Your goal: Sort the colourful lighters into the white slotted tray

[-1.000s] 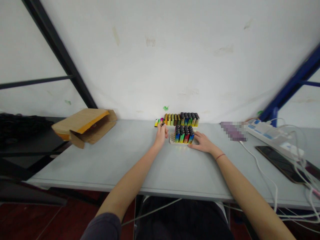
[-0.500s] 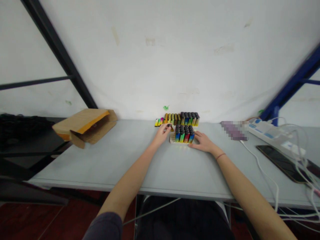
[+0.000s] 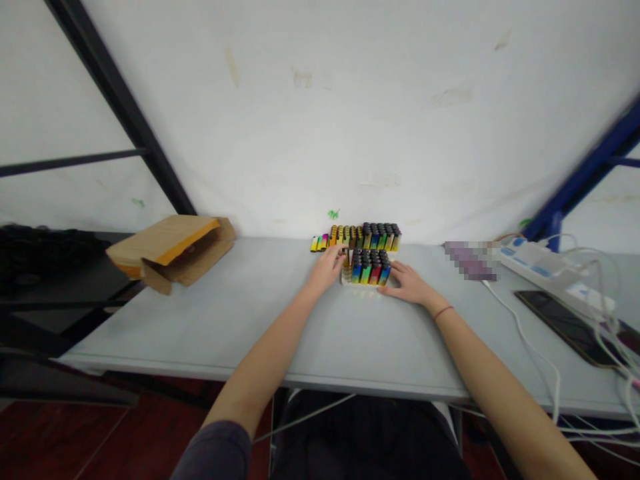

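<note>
Upright lighters (image 3: 371, 268) with black tops and blue, green and red bodies fill most of a white tray (image 3: 363, 287) in front of me. At the tray's left end, my left hand (image 3: 327, 268) is closed on a dark gold lighter (image 3: 347, 259), which stands upright in the tray's back left part; the fingertips partly hide it. My right hand (image 3: 409, 285) rests on the table with fingers apart, its thumb and fingertips against the tray's right end. It holds nothing.
Behind the tray stand more lighters (image 3: 381, 237), with several yellow ones (image 3: 346, 235) and a few lying flat (image 3: 319, 243). An open cardboard box (image 3: 170, 250) sits left. To the right are a blurred-out purple item (image 3: 470, 260), a power strip (image 3: 555, 273), cables and a phone (image 3: 565, 327).
My left hand has moved slightly right, bringing the tilted gold lighter upright into the tray's left end. My right hand stays at the tray's right end.
</note>
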A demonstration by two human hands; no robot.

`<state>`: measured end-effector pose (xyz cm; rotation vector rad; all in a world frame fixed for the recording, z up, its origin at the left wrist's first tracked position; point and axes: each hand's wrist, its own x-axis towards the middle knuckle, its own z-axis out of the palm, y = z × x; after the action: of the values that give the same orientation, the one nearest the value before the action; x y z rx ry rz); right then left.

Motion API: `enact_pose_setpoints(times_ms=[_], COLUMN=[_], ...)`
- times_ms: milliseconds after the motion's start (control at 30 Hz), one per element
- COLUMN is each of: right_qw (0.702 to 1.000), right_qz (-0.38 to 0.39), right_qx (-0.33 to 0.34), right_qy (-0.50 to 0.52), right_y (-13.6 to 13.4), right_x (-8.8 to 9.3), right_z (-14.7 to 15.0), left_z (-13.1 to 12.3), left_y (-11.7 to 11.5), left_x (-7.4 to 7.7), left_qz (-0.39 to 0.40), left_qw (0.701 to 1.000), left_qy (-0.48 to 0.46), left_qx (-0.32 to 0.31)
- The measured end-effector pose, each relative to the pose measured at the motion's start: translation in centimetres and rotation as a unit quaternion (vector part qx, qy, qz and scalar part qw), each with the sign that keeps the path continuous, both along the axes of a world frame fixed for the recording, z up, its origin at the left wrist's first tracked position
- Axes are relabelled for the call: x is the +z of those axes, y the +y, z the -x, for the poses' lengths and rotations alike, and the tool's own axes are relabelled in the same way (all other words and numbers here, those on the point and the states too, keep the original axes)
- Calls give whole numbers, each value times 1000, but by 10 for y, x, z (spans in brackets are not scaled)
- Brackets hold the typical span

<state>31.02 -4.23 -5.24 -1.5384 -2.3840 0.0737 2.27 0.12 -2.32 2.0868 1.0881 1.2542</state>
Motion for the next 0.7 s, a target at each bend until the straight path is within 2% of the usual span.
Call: enact_pose_setpoints(times_ms=[167, 267, 333, 400, 533, 700], right_qw=[1000, 1000, 1000, 1000, 1000, 1000], right_qz=[-1, 2, 5, 10, 19, 22], right_qx=[1, 0, -1, -4, -12, -16], right_qy=[2, 5, 7, 9, 10, 12], right_y=[1, 2, 2, 1, 0, -2], right_x=[-2, -3, -3, -3, 0, 1], right_z=[-2, -3, -3, -2, -1, 0], left_z=[8, 17, 23, 27, 31, 30], left_y=[7, 16, 23, 30, 42, 47], left_x=[-4, -7, -8, -7, 4, 16], left_qz=[-42, -63, -55, -36, -19, 16], left_qw=[996, 987, 974, 957, 925, 916], left_qy=[79, 109, 140, 200, 328, 356], left_qx=[19, 104, 172, 207, 193, 183])
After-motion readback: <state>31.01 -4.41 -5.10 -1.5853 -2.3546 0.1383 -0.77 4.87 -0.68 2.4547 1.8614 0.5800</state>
